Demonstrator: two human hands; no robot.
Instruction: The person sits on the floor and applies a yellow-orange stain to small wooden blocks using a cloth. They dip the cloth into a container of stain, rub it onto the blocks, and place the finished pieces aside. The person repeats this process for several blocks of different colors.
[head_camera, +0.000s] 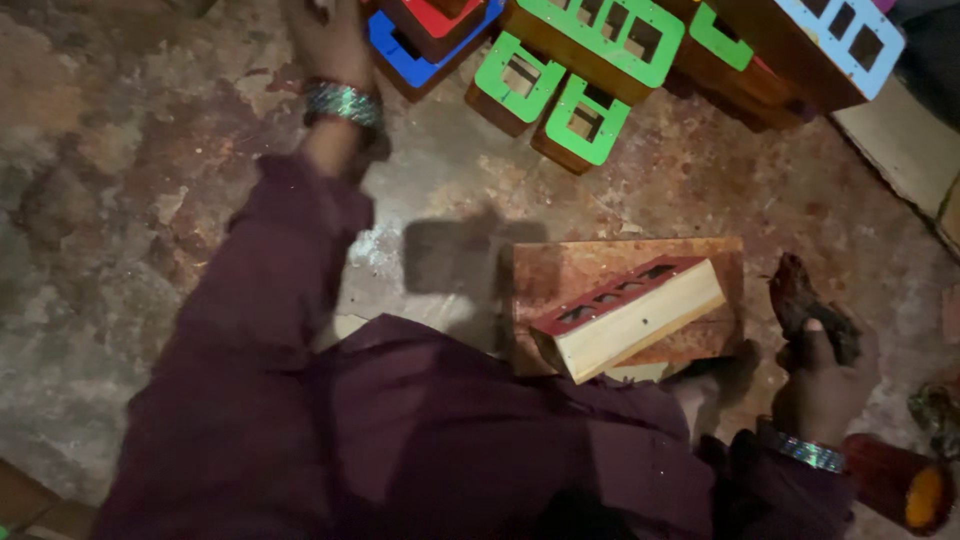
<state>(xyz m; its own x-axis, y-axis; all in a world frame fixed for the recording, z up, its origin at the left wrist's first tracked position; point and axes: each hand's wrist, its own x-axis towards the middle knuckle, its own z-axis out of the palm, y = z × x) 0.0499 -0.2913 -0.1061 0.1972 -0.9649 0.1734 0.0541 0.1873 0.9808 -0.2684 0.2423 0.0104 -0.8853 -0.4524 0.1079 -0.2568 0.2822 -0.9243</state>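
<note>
Right hand (822, 385), near right, is clenched around a dark stained rag (812, 305), thumb pressed on it. Left hand (335, 40) reaches to the far edge beside the blue-faced box (395, 50); its fingers run out of frame, so I cannot tell its grip. Both wrists carry glittering bangles.

Far side: a pile of wooden boxes with flat painted faces and rectangular cut-outs, namely green-faced boxes (550, 95), a red one on the blue, a pale blue one at far right.

Centre: a long wooden box (630, 315), pale unpainted side, dark red slotted face, lies tilted on a stained wooden board (560, 275). Near right, a reddish jar (895, 482). Mottled concrete floor (130, 180), rough and blotched.
</note>
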